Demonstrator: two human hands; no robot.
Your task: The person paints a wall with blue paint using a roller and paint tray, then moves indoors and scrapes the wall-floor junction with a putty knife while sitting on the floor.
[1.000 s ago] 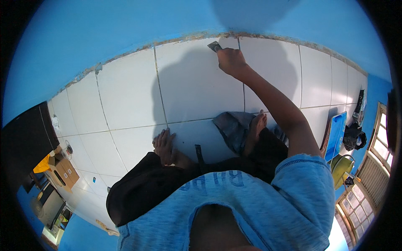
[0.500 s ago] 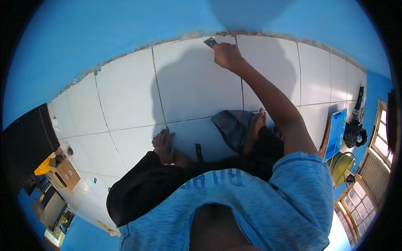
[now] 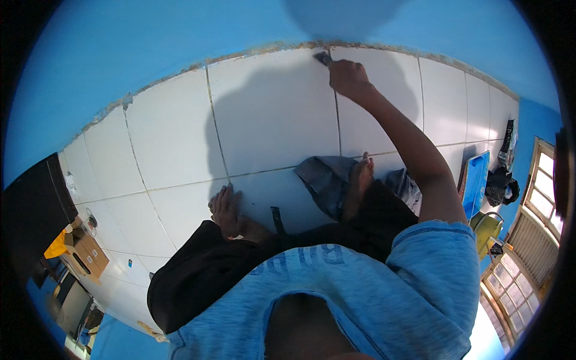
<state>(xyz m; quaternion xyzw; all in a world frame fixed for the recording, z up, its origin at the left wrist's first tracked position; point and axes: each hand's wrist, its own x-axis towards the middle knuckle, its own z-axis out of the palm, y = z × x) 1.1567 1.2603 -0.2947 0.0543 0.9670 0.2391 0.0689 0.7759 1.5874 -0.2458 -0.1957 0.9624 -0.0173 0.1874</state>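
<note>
My right hand is closed around a small scraper with a flat, dark blade. Most of its handle is hidden in my fist. The blade is over the white floor tiles, just short of the rough, crusted joint where the blue wall meets the floor. I see no left hand or left forearm. My bare left foot rests on the tiles. A crumpled grey cloth lies against my bare right foot.
On the right are a blue board or tray, a black plastic bag and a yellow-green chair-like object. An open cardboard box and a dark piece of furniture are on the left. A dark strip lies between my feet.
My right hand has moved slightly right along the wall's foot, with the scraper still in it. The view has shifted a little, so the floor and objects appear farther left.
</note>
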